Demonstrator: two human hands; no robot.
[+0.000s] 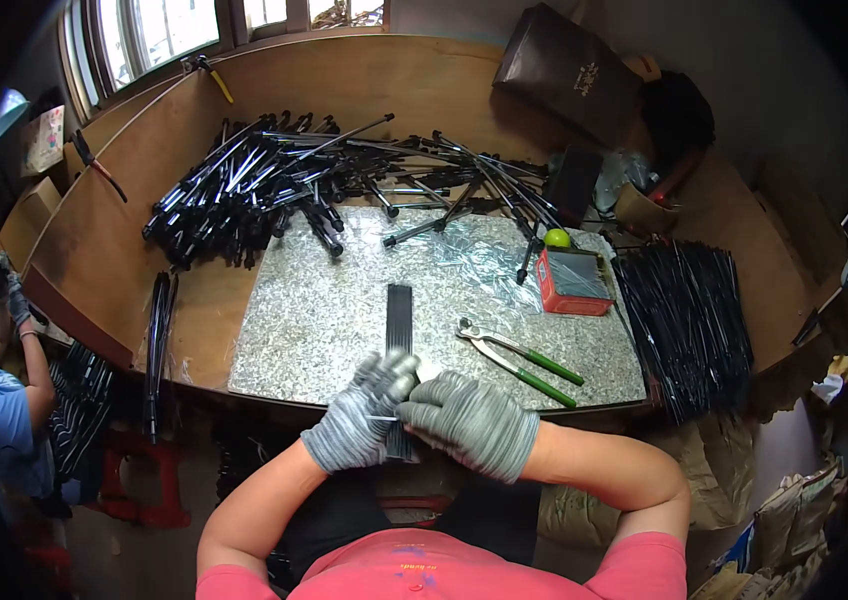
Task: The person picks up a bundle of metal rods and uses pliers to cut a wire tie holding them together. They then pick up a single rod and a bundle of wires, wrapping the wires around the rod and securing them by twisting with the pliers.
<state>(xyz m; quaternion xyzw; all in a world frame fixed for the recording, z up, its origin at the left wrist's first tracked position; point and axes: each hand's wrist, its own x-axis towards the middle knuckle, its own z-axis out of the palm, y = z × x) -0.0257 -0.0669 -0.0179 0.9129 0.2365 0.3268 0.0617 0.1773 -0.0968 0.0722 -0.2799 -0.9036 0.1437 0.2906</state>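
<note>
Head view shows a person's two gloved hands working close together at the near edge of a speckled stone slab [294, 330]. The left hand [359, 415] curls its fingers over a narrow bundle of dark rods [399, 315], which lies on the slab and points away from the person; its far end shows beyond the fingers and its near end sticks out below them. The right hand [471, 420] has its fingers bent together and its tips pinching one end of a thin pale strip [381, 418], which reaches across to the left glove. Just where the strip meets the bundle is hidden by the gloves.

Near the right hand lie pincers with green handles [534, 369], their head turned toward the bundle. Farther off, a red box [574, 298] stands by the slab's right side, with a yellow-green ball [557, 238] just behind it. Loose clear strips [484, 262] are scattered to the left of the box.

A big heap of black rods [244, 180] covers the back of the wooden bench [434, 65], some rods overlapping the slab. More black rods lie side by side in a broad stack [684, 330] to the right, and a slim bunch [159, 340] lies to the left. At the far left, a co-worker in a blue shirt [9, 415] also wears gloves.
</note>
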